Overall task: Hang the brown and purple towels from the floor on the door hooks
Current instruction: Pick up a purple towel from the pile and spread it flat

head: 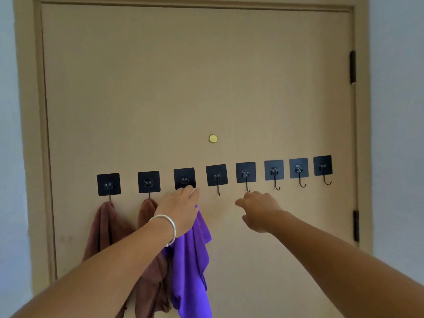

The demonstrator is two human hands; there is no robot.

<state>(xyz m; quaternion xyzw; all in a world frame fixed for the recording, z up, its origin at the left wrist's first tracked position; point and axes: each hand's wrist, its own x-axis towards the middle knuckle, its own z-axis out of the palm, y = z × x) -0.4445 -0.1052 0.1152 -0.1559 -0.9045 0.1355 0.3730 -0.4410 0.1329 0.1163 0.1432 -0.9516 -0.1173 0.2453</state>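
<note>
Arms, two, bare, both reaching forward and up from the lower corners toward the door.

Left hand: one. Back of the hand faces the camera, fingers together and laid against the door just under the third hook plate from the left, on top of the purple towel's upper end. Whether the fingers pinch the cloth or only press it cannot be told; the fingertips are hidden behind the hand. A silver bangle, one, sits at the wrist.

Right hand: one. Held out in the air below the fourth and fifth hooks, fingers loosely spread and a little curled, thumb hanging down. It holds nothing and does not appear to touch the door.

Purple towel: one. Hangs in folds from beneath the left hand at the third hook, running down out of view at the bottom edge.

Brown towels: two. The first brown towel hangs from the leftmost hook; the second brown towel hangs from the next hook, partly covered by the left forearm and just beside the purple towel.

Hooks: eight, in a row rising slightly to the right, each a black square plate with a dark wire hook below. The third hook plate is partly covered by the left fingers. Five hooks to the right stand bare, starting with the fourth hook.

Door: one, tan, with a tan frame. Brass peephole: one, above the hooks. Black hinges: two, at the right edge, upper hinge and lower hinge.
</note>
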